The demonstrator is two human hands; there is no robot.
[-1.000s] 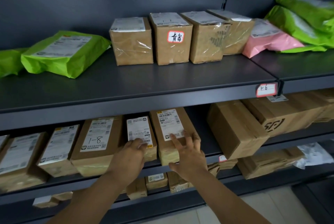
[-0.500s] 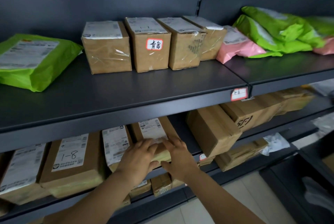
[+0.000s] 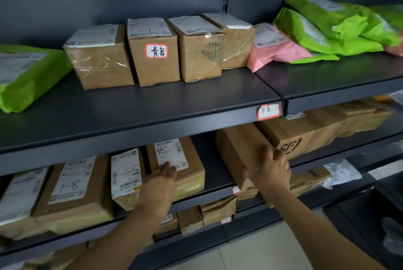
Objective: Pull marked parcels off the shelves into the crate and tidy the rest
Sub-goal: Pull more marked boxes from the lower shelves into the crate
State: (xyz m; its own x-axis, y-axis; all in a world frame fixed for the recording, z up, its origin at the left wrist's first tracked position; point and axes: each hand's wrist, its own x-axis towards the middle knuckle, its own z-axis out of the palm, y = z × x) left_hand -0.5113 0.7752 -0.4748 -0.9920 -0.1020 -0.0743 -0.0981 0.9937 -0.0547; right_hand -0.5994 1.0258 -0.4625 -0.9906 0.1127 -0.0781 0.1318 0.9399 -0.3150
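On the middle shelf (image 3: 213, 173) my left hand (image 3: 160, 184) lies flat on a brown box with a white shipping label (image 3: 187, 173), fingers together, not gripping. My right hand (image 3: 271, 168) is closed around the front corner of a plain brown box (image 3: 236, 149) that sits askew on the same shelf. On the upper shelf (image 3: 152, 104) stands a row of several brown boxes; one box (image 3: 152, 69) carries a red-bordered handwritten sticker. A box marked "1-8" (image 3: 72, 189) lies left of my left hand.
Green mailer bags (image 3: 327, 29) and a pink one (image 3: 274, 49) lie at the upper right; another green bag (image 3: 24, 75) is at the left. A large printed carton (image 3: 305, 136) is behind my right hand. Smaller parcels fill the lower shelf (image 3: 207, 215). A dark bin (image 3: 366, 210) stands at the lower right.
My right hand left the labelled box and moved right onto the askew plain box, closing on its corner. My left hand slid onto the labelled box. The view shifted right.
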